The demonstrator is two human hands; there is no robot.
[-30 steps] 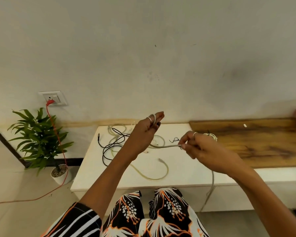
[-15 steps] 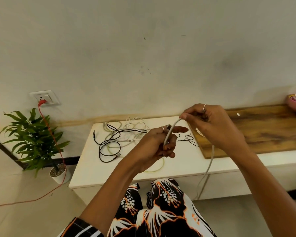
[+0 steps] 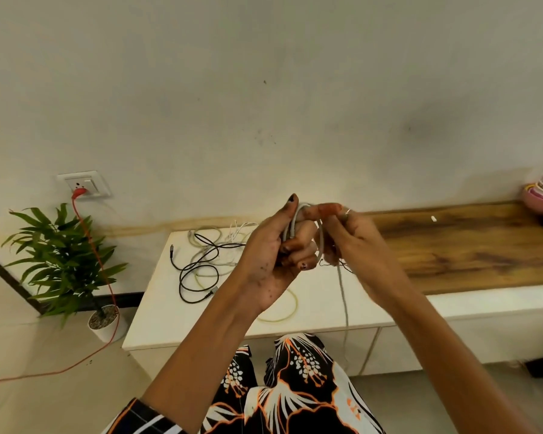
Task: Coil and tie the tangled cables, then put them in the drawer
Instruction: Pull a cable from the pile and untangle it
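Gripping one grey cable [image 3: 322, 245]: two hands, left [image 3: 276, 258], right [image 3: 358, 249]; one black cable [image 3: 198, 277] on table [image 3: 157, 308].

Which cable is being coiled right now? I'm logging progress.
The grey cable, wound around the left hand and guided by the right hand; the black cable lies untouched on the table.

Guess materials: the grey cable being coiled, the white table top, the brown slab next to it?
Grey cable: likely rubbery plastic jacket, matte; it bends smoothly round the left hand. White table top: looks like laminate or painted board, smooth, faint sheen. Brown slab: wood or wood-look veneer, visible grain, satin.
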